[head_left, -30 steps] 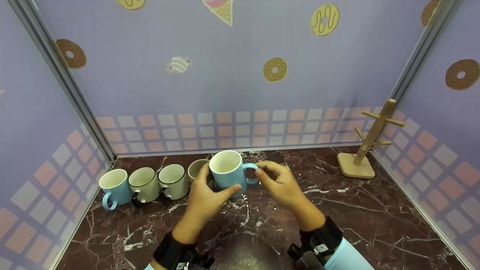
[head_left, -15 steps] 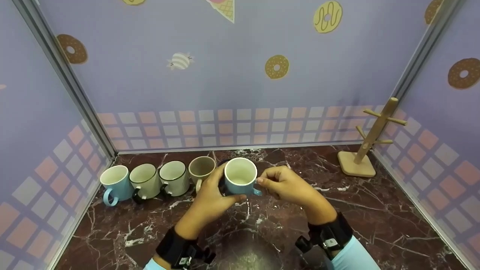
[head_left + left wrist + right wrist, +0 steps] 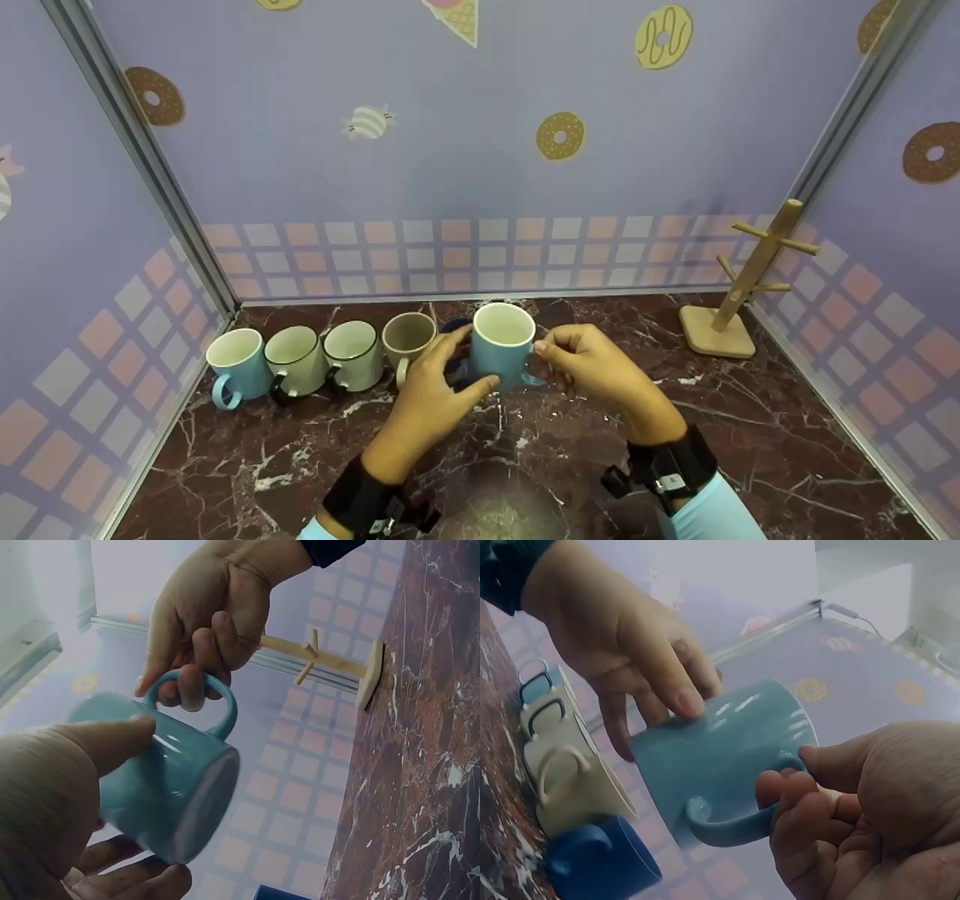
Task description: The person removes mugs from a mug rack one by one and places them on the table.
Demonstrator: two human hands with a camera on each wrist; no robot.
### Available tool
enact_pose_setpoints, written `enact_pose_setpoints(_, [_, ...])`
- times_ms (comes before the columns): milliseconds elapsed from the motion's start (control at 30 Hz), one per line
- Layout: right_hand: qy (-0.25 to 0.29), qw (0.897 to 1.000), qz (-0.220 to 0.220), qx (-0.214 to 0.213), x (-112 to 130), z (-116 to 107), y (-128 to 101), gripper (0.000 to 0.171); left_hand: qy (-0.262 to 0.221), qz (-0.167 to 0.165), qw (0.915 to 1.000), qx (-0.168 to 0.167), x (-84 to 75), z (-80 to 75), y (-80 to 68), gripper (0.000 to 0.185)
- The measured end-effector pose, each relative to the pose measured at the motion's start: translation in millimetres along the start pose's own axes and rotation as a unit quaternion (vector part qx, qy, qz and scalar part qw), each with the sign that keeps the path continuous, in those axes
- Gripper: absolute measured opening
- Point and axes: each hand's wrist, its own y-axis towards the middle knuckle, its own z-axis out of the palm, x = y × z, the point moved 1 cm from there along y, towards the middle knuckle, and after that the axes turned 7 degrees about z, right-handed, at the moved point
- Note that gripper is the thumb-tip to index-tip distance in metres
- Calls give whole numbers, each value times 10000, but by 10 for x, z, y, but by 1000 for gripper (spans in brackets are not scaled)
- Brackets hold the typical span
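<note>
A light blue mug (image 3: 502,364) with a white inside is held up off the marble table. My right hand (image 3: 600,367) pinches its handle (image 3: 731,831) between thumb and fingers. On the mug's other side is my left hand (image 3: 427,397); its straight thumb touches the wall, and its loosely spread fingers lie beside the mug. The left wrist view shows the mug tilted, its base (image 3: 210,802) in sight. Behind the left hand stands a dark blue mug (image 3: 604,862), mostly hidden in the head view.
Left of the hands stands a row: a light blue mug (image 3: 238,367), two pale mugs with black handles (image 3: 296,364) and a beige mug (image 3: 409,337). A wooden mug tree (image 3: 739,292) with bare pegs stands at the back right. Patterned walls close three sides.
The held mug has moved to the right, away from the row, and its handle has swung towards me. My left fingers have loosened from its side; the right hand has kept its handle.
</note>
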Motion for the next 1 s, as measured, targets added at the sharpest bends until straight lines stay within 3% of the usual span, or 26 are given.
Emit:
enact_pose_setpoints(200, [397, 9983, 353, -253, -108, -69, 62, 40, 545, 65, 9975, 438, -12, 80, -27, 53])
enact_pose_setpoints(333, [497, 9961, 553, -468, -225, -47, 171, 37, 1070, -176, 9888, 1024, -25, 157, -64, 52])
enact_pose_setpoints(500, [595, 9935, 697, -675, -405, 60, 335, 34, 1399, -213, 9778, 1548, -17, 251, -116, 51])
enact_pose_setpoints(833, [635, 9826, 1012, -1425, -777, 400, 574, 30, 1786, -26, 9656, 1890, 23, 384, -170, 46])
enact_pose_setpoints(1000, [686, 9778, 1098, -1647, -860, 506, 612, 29, 1801, 55, 9650, 1908, 29, 400, -175, 45])
